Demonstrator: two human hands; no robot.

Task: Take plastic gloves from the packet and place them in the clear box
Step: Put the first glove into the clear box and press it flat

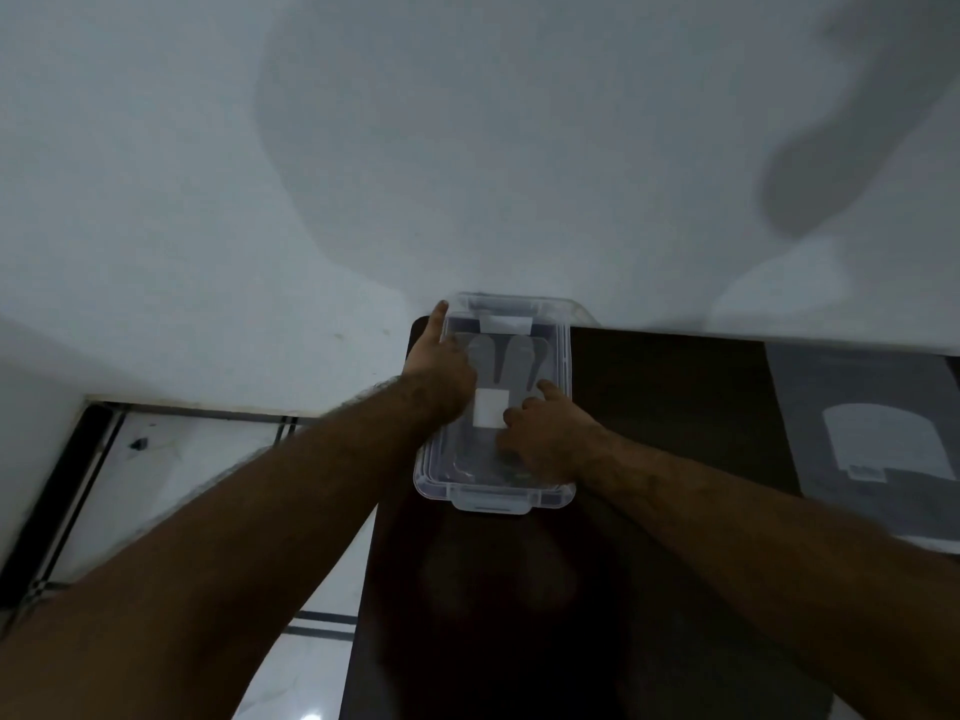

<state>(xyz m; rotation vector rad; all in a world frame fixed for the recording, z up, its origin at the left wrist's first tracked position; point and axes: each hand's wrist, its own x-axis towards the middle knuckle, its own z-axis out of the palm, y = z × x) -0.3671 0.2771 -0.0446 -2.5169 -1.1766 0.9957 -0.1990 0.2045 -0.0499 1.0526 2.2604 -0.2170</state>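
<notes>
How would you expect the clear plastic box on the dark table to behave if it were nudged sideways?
The clear box looks thin-walled and nearly empty, so it is probably light and would slide easily on the smooth dark table. Being low and wide, it seems unlikely to tip. The left hand at its far corner may steady it.

Both hands are crowding the clear plastic box (493, 491); white wall (467, 174) is blocking right behind it, dark table (675, 397) is sitting open to the right.

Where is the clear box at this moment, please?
In the head view, the clear box sits at the table's far left corner by the wall, between the left hand and right hand.
</notes>
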